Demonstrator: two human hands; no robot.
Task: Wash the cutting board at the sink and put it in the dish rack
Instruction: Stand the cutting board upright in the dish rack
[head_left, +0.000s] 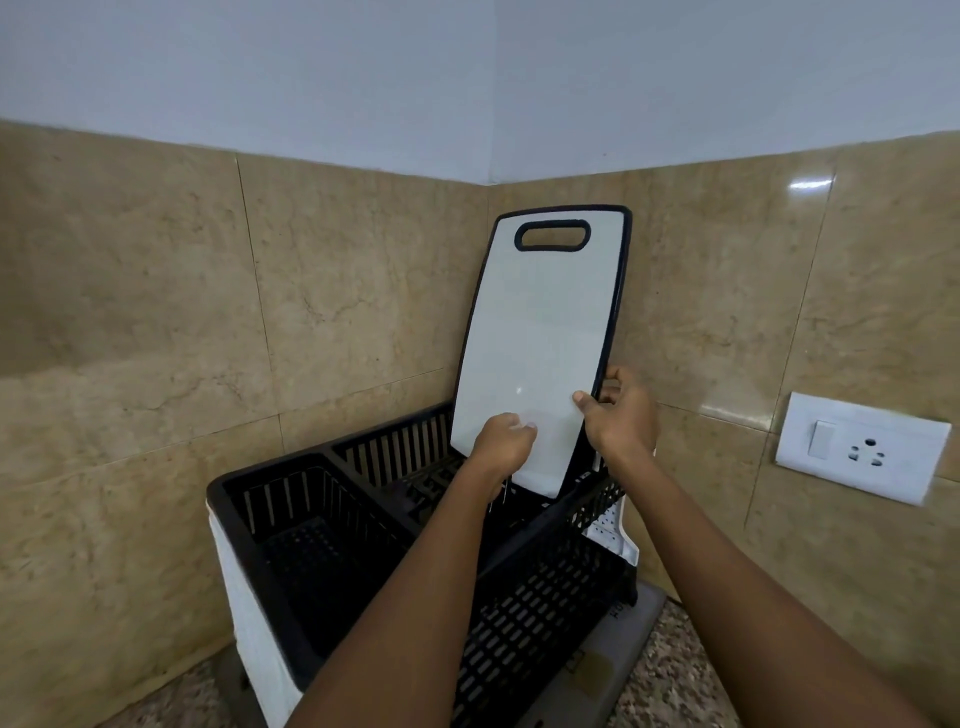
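Observation:
The white cutting board (545, 332) with a black rim and a handle slot at its top stands upright, leaning slightly back toward the wall corner. Its lower end sits inside the black dish rack (291, 597). My left hand (501, 441) grips the board's lower front face. My right hand (621, 415) pinches the board's right edge, thumb on the front and fingers behind. The board's bottom edge is partly hidden by my left hand.
The rack has a white outer wall and stands in a tiled corner on a speckled counter (670, 680). A grey mat (613, 649) lies under it. A white wall socket with a switch (862, 447) is on the right wall.

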